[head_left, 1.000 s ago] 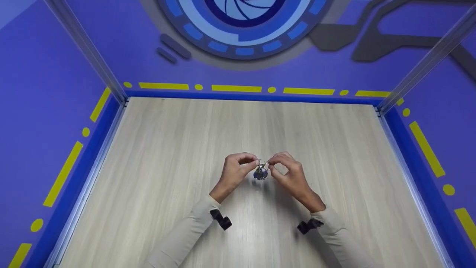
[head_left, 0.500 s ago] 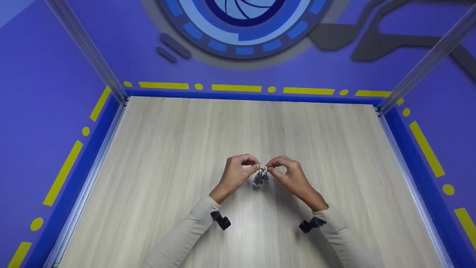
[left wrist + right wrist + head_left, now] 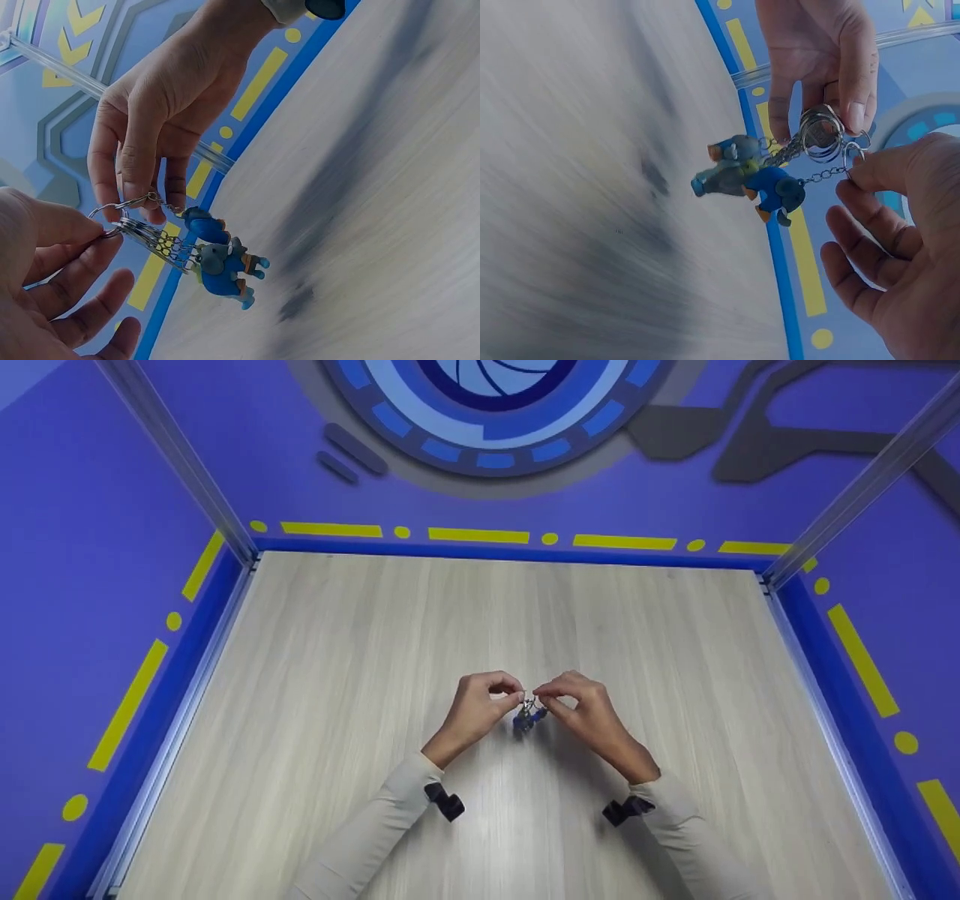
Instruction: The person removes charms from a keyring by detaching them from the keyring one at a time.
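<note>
A bunch of keychains hangs between the two hands above the table: metal rings (image 3: 821, 139), thin chains (image 3: 161, 244), and small blue-and-grey elephant figures (image 3: 217, 262). My left hand (image 3: 480, 701) pinches the ring end of the bunch between thumb and index finger, its other fingers spread in the left wrist view. My right hand (image 3: 585, 709) pinches a separate ring (image 3: 853, 157) between thumb and finger. From that ring a short chain runs to one elephant figure (image 3: 778, 191), a little apart from the others. Whether the two hands' rings are linked, I cannot tell.
Below the hands lies a pale wood-grain tabletop (image 3: 360, 630). Blue-purple panels (image 3: 480, 510) with yellow marks enclose its back and sides, with metal posts (image 3: 225, 525) at the corners. A black camera mount (image 3: 628, 810) sits on each sleeved wrist.
One elephant figure has swung right, toward the right hand, away from the rest of the bunch. The right fingertips have moved slightly left; the left hand has barely moved.
</note>
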Action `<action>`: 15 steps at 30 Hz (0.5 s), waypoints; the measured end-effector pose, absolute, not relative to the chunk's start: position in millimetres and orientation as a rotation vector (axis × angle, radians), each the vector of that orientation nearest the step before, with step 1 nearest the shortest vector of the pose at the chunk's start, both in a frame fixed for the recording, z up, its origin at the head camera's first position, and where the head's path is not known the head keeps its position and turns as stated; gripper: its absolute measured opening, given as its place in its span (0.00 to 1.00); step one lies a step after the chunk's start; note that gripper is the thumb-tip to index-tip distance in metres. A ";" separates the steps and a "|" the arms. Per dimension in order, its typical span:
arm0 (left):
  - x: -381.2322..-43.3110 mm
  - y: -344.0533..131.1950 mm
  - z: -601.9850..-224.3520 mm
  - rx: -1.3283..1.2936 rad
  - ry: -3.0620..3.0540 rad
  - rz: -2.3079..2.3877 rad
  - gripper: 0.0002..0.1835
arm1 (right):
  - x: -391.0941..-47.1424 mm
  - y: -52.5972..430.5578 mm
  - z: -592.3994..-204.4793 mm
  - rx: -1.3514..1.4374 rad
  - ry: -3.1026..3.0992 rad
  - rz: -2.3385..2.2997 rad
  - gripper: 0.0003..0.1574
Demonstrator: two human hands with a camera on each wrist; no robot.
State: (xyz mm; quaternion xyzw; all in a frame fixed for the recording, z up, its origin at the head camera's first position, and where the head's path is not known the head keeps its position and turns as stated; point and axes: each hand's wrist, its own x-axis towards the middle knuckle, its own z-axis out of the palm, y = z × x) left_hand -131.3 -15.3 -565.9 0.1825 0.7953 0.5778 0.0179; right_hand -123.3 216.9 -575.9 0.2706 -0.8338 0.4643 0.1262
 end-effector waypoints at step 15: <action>-129.8 -15.1 -567.5 0.581 2.485 1.821 0.04 | -123.6 216.1 -573.7 0.839 -2.482 1.224 0.12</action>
